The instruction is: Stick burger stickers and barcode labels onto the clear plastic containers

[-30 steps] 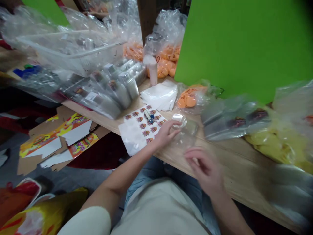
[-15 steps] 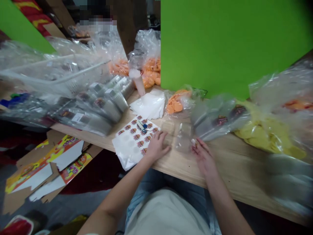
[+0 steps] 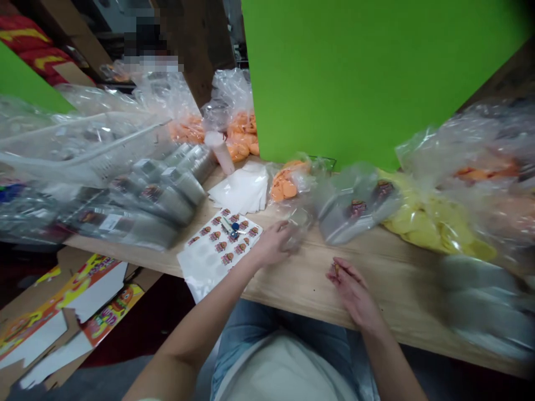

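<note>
My left hand (image 3: pixel 273 243) rests on the wooden table (image 3: pixel 401 289), fingers curled round a small clear plastic container (image 3: pixel 297 224). Just to its left lies a white sticker sheet (image 3: pixel 217 245) printed with several small round labels; small scissors (image 3: pixel 232 226) lie on that sheet. My right hand (image 3: pixel 353 289) lies near the front of the table, its fingertips pinched on a small brownish sticker (image 3: pixel 335 269). The two hands are a hand's width apart.
A green board (image 3: pixel 355 72) stands at the back. Bags of orange discs (image 3: pixel 286 184), yellow discs (image 3: pixel 434 223) and stacked clear containers (image 3: pixel 167 189) crowd the table. A pile of white sheets (image 3: pixel 242 189) and a pinkish bottle (image 3: pixel 221 151) stand behind. Printed cardboard (image 3: pixel 75 301) lies on the floor.
The view has swung right. My right hand drew back from the clear container toward the table's front edge with the small sticker. My left hand stayed on the container.
</note>
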Demonstrator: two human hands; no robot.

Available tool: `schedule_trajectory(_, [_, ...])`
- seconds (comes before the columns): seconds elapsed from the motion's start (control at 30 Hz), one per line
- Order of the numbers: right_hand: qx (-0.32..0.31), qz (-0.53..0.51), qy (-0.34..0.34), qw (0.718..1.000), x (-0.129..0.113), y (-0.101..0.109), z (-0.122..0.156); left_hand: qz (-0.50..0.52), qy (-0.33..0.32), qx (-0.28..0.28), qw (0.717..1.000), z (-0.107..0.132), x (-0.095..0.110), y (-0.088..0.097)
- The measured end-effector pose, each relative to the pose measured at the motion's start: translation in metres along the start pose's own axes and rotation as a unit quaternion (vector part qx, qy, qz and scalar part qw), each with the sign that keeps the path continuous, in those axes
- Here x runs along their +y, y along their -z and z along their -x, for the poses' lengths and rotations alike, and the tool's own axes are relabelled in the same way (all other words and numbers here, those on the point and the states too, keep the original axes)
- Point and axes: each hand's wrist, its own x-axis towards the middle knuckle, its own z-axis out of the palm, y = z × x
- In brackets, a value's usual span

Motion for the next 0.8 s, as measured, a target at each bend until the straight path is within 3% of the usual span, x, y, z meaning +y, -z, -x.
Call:
schedule_trajectory(0.07, [-0.003, -0.001, -0.018, 1.0, 0.005, 0.001, 0.002, 0.017, -0.011, -0.031, 0.999, 0.019, -0.002, 0.007])
schedule_trajectory(0.2, [-0.013, 0.003, -0.028, 1.0, 0.013, -0.011, -0.006, 0.041, 0.029, -0.015, 0.999, 0.044, 0.003, 0.006])
schedule_trajectory(0.37, [-0.044, 0.101, 0.021, 0.994, 0.004, -0.03, -0.013, 0.07, 0.084, 0.016, 0.994, 0.069, 0.027, -0.026])
schedule_trajectory(0.5, [-0.111, 0.246, 0.039, 0.962, -0.007, -0.034, -0.012, 0.117, 0.104, 0.057, 0.986, 0.1, 0.047, -0.042])
schedule_trajectory(0.6, [-0.173, 0.311, 0.048, 0.933, -0.017, -0.043, -0.012, 0.196, 0.114, 0.106, 0.968, 0.11, 0.051, -0.033])
schedule_trajectory(0.7, [-0.245, 0.365, 0.062, 0.896, -0.029, -0.061, -0.008, 0.322, 0.14, 0.104, 0.93, 0.102, 0.054, -0.016])
schedule_trajectory(0.8, [-0.225, 0.409, 0.091, 0.88, -0.038, -0.077, 0.003, 0.398, 0.156, 0.091, 0.9, 0.092, 0.062, -0.007])
